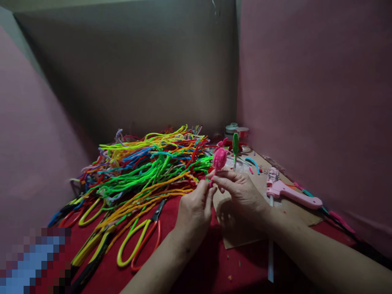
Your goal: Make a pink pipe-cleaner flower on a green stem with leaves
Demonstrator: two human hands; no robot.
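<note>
Pinched between my two hands is a pink pipe-cleaner flower (219, 158), its fuzzy oval head upright above my fingertips. My left hand (196, 202) grips its lower end from below, fingers closed. From the other side, my right hand (240, 190) holds it just under the head with thumb and fingers pressed together. Behind the flower a pink looped piece (222, 143) shows in part. To its right stands a green pipe-cleaner leaf (235, 143) on a thin stem. My fingers hide the lower part of the flower.
Left of my hands spreads a large heap of coloured pipe cleaners (147, 167). Scissors (139, 241) and yellow-black pliers (94, 249) lie nearer me on the red cloth (196, 269). A pink glue gun (290, 192) with a glue stick rests on the cardboard (232, 232) at right. Walls enclose both sides.
</note>
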